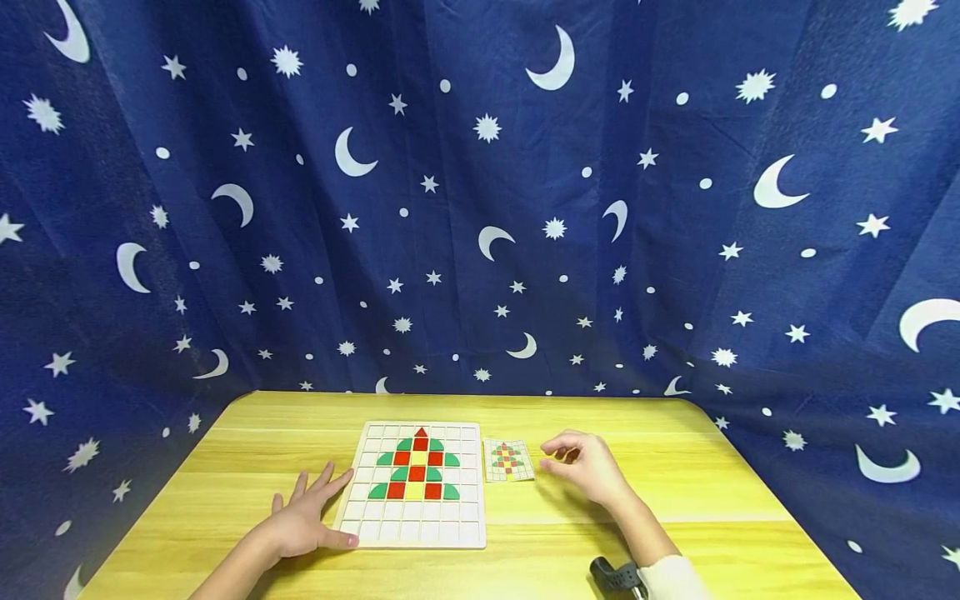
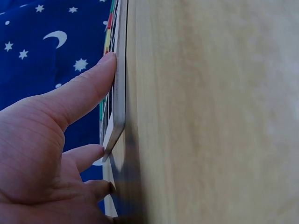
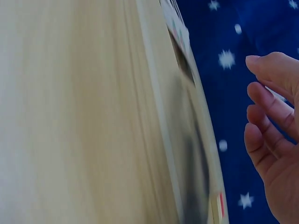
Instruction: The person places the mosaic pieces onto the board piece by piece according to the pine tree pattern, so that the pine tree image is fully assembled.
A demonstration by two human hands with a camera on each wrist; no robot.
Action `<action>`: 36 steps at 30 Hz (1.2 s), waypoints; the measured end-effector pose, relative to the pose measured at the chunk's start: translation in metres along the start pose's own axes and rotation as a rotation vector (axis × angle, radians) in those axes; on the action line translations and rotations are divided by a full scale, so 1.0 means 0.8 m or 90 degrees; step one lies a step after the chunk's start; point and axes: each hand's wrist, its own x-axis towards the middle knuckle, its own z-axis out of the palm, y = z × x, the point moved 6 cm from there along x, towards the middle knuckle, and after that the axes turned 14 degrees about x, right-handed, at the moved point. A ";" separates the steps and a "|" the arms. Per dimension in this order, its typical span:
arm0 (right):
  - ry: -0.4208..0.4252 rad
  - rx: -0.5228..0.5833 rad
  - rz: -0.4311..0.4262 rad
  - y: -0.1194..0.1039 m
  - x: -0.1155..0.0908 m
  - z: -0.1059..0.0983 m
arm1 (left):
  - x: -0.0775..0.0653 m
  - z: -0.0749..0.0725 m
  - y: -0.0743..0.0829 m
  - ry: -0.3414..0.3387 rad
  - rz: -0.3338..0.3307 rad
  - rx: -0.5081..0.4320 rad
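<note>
A square white grid board (image 1: 465, 529) lies on the table, bearing a tree pattern of red, green and yellow tiles (image 1: 417, 473). My left hand (image 1: 303, 521) is spread at the board's lower left corner, thumb on the near edge and fingers along the left side. In the left wrist view the thumb (image 2: 88, 86) rests against the board's edge (image 2: 120, 70). Right of the board lies a small pattern card (image 1: 517, 477) printed with the same tree. My right hand (image 1: 588, 467) hovers just right of this card, fingers loosely bent, holding nothing.
The yellow wooden table (image 1: 750, 550) ends at the back against a dark blue curtain (image 1: 450, 317) with white moons and stars. A black wrist device (image 1: 617, 577) sits by my right sleeve (image 1: 672, 579). A small red and white item (image 3: 220, 205) shows near the table's edge.
</note>
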 end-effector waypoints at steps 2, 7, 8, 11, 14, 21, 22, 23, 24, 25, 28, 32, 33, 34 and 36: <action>0.020 -0.008 0.016 0.008 -0.003 -0.018 | 0.001 0.001 -0.002 0.005 0.004 0.002; 0.046 -0.047 0.058 0.031 -0.008 -0.055 | 0.003 0.003 -0.005 0.010 0.008 0.002; 0.051 -0.055 0.063 0.036 -0.009 -0.062 | 0.002 0.003 -0.004 0.009 0.008 0.002; 0.058 -0.077 0.071 0.048 -0.008 -0.078 | 0.002 0.002 -0.003 0.008 0.006 0.002; 0.061 -0.087 0.079 0.059 -0.006 -0.091 | 0.002 0.002 -0.003 0.007 0.005 0.002; 0.055 -0.098 0.149 0.078 -0.004 -0.108 | 0.002 0.000 -0.001 0.012 0.010 -0.002; 0.052 -0.102 0.155 0.080 -0.004 -0.109 | 0.002 0.000 -0.001 0.012 0.009 -0.001; 0.048 -0.108 0.159 0.082 -0.004 -0.110 | 0.002 0.001 -0.001 0.012 0.009 -0.001; 0.042 -0.110 0.162 0.084 -0.004 -0.110 | 0.002 0.001 -0.001 0.010 0.008 -0.001; 0.039 -0.114 0.161 0.085 -0.004 -0.110 | 0.002 0.001 -0.002 0.009 0.007 -0.002; 0.037 -0.118 0.171 0.091 -0.003 -0.110 | 0.001 0.002 -0.001 0.006 0.006 -0.002; 0.038 -0.132 0.182 0.096 0.001 -0.110 | 0.000 0.001 -0.001 0.007 0.007 -0.006; 0.039 -0.139 0.182 0.096 0.001 -0.110 | 0.000 0.001 0.000 0.008 0.007 -0.006; 0.041 -0.148 0.182 0.098 0.002 -0.111 | 0.000 0.001 -0.001 0.008 0.006 -0.006; 0.044 -0.163 0.180 0.099 0.003 -0.112 | 0.000 0.001 -0.001 0.009 0.006 -0.004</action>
